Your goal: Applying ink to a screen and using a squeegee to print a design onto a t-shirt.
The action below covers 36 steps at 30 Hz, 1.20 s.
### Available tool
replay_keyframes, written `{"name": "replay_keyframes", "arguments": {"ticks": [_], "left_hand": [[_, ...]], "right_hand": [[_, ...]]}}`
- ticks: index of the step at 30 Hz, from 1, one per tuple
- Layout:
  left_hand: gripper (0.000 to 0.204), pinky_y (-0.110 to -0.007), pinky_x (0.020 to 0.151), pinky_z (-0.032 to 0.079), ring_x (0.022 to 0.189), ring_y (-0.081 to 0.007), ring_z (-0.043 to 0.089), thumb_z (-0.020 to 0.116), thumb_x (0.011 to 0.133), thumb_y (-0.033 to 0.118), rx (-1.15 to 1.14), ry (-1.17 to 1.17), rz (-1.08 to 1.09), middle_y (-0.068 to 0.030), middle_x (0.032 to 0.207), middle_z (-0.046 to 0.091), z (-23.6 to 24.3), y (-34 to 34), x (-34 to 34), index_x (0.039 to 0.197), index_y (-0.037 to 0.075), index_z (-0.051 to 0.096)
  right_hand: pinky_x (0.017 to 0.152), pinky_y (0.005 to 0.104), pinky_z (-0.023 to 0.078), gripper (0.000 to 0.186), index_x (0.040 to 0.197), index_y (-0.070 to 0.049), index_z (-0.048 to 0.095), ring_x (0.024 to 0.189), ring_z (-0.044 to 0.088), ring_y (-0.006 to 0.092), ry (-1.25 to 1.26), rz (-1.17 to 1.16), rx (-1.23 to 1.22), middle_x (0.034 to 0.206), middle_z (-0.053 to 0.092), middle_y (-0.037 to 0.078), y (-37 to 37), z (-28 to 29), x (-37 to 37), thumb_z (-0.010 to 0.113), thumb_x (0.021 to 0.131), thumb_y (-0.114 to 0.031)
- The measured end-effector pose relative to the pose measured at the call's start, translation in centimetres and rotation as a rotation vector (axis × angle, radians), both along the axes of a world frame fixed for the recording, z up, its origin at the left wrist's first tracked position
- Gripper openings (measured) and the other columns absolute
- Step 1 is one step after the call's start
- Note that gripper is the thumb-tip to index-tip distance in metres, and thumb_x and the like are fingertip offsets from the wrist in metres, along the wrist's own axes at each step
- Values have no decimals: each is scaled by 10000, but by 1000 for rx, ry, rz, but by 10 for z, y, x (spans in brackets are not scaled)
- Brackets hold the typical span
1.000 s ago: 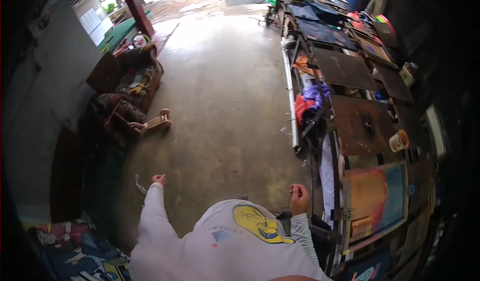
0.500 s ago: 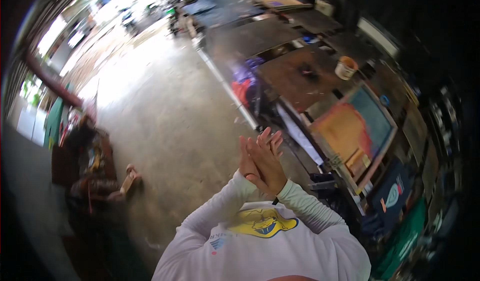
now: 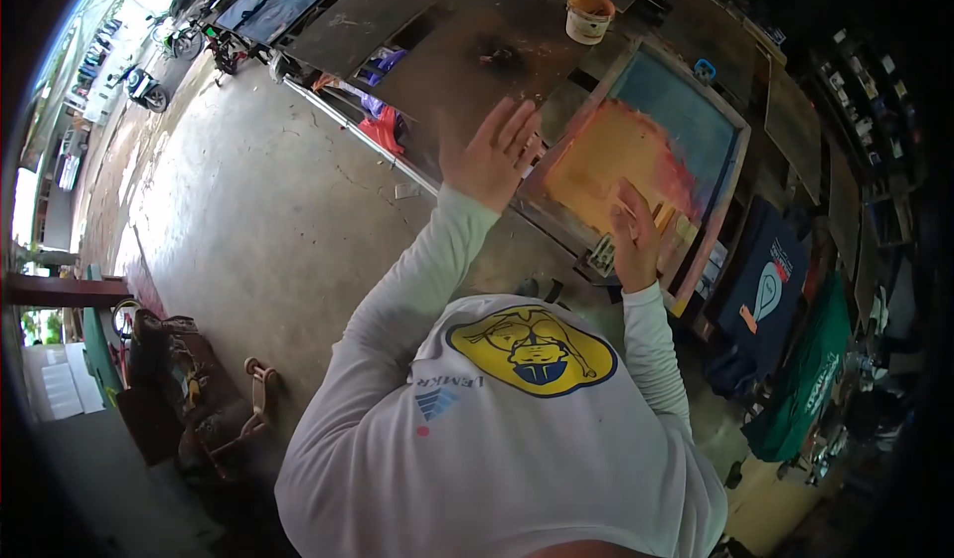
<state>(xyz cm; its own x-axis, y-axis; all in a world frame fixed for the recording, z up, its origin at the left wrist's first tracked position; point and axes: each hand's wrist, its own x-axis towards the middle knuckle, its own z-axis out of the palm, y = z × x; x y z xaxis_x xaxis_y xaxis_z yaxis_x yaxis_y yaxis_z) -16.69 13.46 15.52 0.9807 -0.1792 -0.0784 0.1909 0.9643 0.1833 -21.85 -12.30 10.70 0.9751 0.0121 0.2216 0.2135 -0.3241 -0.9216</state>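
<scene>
My left hand [image 3: 494,156] is raised palm out with its fingers spread, above the near edge of a dark workbench [image 3: 417,81]. Nothing is in it. My right hand [image 3: 636,240] is held up with its fingers stretched, in front of a screen-printing frame [image 3: 686,101], and it too looks free of any object. The frame's mesh is blue-grey at the far side and orange-yellow nearer me, with a pinkish red border between. A tan wooden-looking strip [image 3: 682,232] lies at its near end, partly hidden by my right hand.
A white bucket [image 3: 588,23] with an orange-brown stained inside stands on the bench beyond the frame. To the right lie a dark printed shirt [image 3: 770,285] and green cloth [image 3: 810,389]. Red cloth [image 3: 383,133] hangs by the bench's metal rail. Concrete floor [image 3: 268,200] stretches left towards a scooter [image 3: 144,89].
My hands were pressed together and have parted, the left moving up and the right towards the frame. The view has turned right, bringing the bench closer to the middle.
</scene>
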Motion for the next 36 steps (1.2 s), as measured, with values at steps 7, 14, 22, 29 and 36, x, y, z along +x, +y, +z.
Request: {"name": "replay_keyframes", "arguments": {"ticks": [7, 14, 22, 29, 36], "left_hand": [[655, -421, 1090, 378, 1300, -282, 490, 357, 1012, 554, 429, -437, 63, -159, 1453, 486, 63, 3, 96, 1444, 67, 435], [245, -264, 520, 346, 703, -50, 509, 644, 907, 489, 1054, -448, 631, 113, 843, 595, 225, 32, 318, 881, 245, 657], [102, -287, 610, 469, 700, -154, 600, 683, 878, 68, 572, -515, 628, -35, 724, 601, 17, -4, 593, 954, 85, 616], [1275, -372, 1128, 369, 1359, -286, 421, 946, 576, 290, 1870, -494, 1, -185, 1495, 373, -217, -61, 546, 1523, -21, 152], [1514, -329, 1113, 397, 1354, -247, 442, 992, 502, 249, 1548, -464, 125, -178, 1507, 366, -195, -99, 550, 1540, -15, -78]], "right_hand": [[790, 287, 543, 315, 1220, -19, 644, 882, 686, 166, 18, 4, 27, 1012, 700, 90, 6, -4, 24, 621, 960, -195], [766, 284, 551, 211, 1107, 15, 667, 826, 691, 154, 80, -30, 33, 977, 721, 94, 39, 3, 54, 625, 926, -85], [797, 279, 545, 236, 1154, 12, 658, 881, 696, 132, 155, -269, -30, 984, 733, 82, 63, -8, 92, 608, 938, -69], [711, 289, 556, 224, 1122, 10, 668, 808, 713, 180, 273, -574, -77, 951, 727, 117, 84, -28, 74, 639, 901, -9], [747, 268, 551, 210, 1136, 34, 641, 825, 687, 137, 388, -654, -61, 960, 723, 94, 104, -23, 64, 572, 938, 26]]}}
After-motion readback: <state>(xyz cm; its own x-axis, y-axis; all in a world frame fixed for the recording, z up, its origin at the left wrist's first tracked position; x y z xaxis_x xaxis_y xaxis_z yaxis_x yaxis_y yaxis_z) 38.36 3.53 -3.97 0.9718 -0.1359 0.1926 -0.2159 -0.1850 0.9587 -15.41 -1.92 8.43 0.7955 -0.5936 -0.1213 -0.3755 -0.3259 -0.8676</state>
